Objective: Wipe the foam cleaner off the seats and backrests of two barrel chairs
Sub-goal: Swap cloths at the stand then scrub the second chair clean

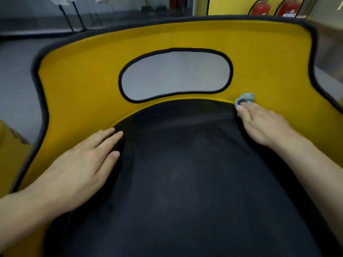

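Fingers [111,134] of the left hand [79,164] lie flat on the seat [185,173], lower left; the right hand [259,123] pinches a cloth [245,98] at the backrest [83,80] seam, centre right, where the small wad may miss foam.

A single wide-angle camera worn on the head is looking forward and steeply down from just above the black fabric seat cushion [185,182] — it is sitting so near that the cushion is filling the lower half of the view. It is facing the curved yellow backrest with dark piping [83,80], whose edges are bowing under the lens. The left hand [83,164] and the right hand [259,125], which is holding a crumpled grey-blue cloth [245,98], are reaching in from the bottom corners. The grey floor [14,80] and the two red fire extinguishers [261,7] are showing blurred along the top.
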`<action>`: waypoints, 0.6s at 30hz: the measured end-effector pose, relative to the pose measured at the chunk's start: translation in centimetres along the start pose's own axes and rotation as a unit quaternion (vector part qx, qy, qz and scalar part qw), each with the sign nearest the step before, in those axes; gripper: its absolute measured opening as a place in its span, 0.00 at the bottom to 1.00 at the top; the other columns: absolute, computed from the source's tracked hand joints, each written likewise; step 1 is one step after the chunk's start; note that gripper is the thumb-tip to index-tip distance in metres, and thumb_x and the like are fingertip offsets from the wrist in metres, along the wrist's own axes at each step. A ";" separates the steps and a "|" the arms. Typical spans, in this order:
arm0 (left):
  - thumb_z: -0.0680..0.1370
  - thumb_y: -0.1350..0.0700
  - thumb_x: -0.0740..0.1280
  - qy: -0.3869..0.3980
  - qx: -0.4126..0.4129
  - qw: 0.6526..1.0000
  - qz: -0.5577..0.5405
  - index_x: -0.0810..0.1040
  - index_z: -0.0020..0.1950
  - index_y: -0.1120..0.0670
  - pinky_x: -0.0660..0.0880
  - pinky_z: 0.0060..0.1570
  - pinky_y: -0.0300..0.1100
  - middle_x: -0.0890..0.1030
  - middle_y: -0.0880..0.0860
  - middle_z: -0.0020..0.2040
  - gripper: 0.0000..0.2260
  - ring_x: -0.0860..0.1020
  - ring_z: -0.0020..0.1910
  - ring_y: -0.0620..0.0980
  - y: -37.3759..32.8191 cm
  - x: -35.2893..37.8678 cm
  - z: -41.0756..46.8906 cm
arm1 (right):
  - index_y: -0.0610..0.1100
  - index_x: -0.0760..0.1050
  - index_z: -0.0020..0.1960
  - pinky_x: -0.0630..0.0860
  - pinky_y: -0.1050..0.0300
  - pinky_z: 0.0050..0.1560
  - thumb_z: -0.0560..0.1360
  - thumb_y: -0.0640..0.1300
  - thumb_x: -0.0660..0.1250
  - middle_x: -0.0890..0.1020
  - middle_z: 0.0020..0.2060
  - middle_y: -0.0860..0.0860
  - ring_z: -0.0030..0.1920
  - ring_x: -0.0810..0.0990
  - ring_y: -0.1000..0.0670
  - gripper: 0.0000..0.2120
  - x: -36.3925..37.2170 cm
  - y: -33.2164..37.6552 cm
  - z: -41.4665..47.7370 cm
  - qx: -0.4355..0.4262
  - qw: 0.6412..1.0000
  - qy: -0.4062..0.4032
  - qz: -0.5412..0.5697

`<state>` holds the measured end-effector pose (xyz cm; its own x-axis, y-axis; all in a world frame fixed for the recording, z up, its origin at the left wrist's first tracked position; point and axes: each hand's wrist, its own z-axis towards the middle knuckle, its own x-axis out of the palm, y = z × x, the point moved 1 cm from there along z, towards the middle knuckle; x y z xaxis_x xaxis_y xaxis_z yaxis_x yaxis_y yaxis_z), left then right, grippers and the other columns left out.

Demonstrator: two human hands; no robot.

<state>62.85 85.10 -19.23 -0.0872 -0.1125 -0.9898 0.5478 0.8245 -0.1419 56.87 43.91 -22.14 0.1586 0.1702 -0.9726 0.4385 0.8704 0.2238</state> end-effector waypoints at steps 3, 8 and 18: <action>0.78 0.35 0.42 0.044 -0.054 0.997 0.022 0.45 0.83 0.42 0.57 0.76 0.39 0.46 0.41 0.83 0.34 0.56 0.81 0.44 -0.4 0.5 -0.1 | 0.43 0.75 0.59 0.72 0.41 0.59 0.83 0.58 0.41 0.77 0.57 0.39 0.58 0.77 0.36 0.29 0.9 4.6 -0.3 -0.016 0.998 -0.057 -0.039; 0.83 0.46 0.55 -0.009 -0.107 0.994 0.019 0.50 0.84 0.49 0.67 0.72 0.47 0.52 0.45 0.83 0.30 0.65 0.78 0.52 1.4 0.5 -0.1 | 0.42 0.76 0.59 0.68 0.35 0.63 0.83 0.49 0.41 0.77 0.60 0.38 0.62 0.73 0.34 0.26 5.3 20.1 -6.8 -0.315 0.947 -0.052 -0.036; 0.84 0.48 0.54 0.003 -0.081 0.996 -0.024 0.48 0.84 0.48 0.58 0.75 0.42 0.50 0.44 0.83 0.29 0.57 0.81 0.48 1.5 -0.7 -0.3 | 0.40 0.76 0.67 0.72 0.48 0.65 0.85 0.44 0.54 0.78 0.64 0.40 0.63 0.77 0.39 0.17 2.4 11.3 -5.1 -0.237 0.970 -0.033 -0.047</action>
<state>63.44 86.60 -18.75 -0.1144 -0.1511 -0.9819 0.4007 0.8974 -0.1848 57.71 56.50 -22.27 0.2000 0.0638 -0.9777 0.0012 0.9979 0.0654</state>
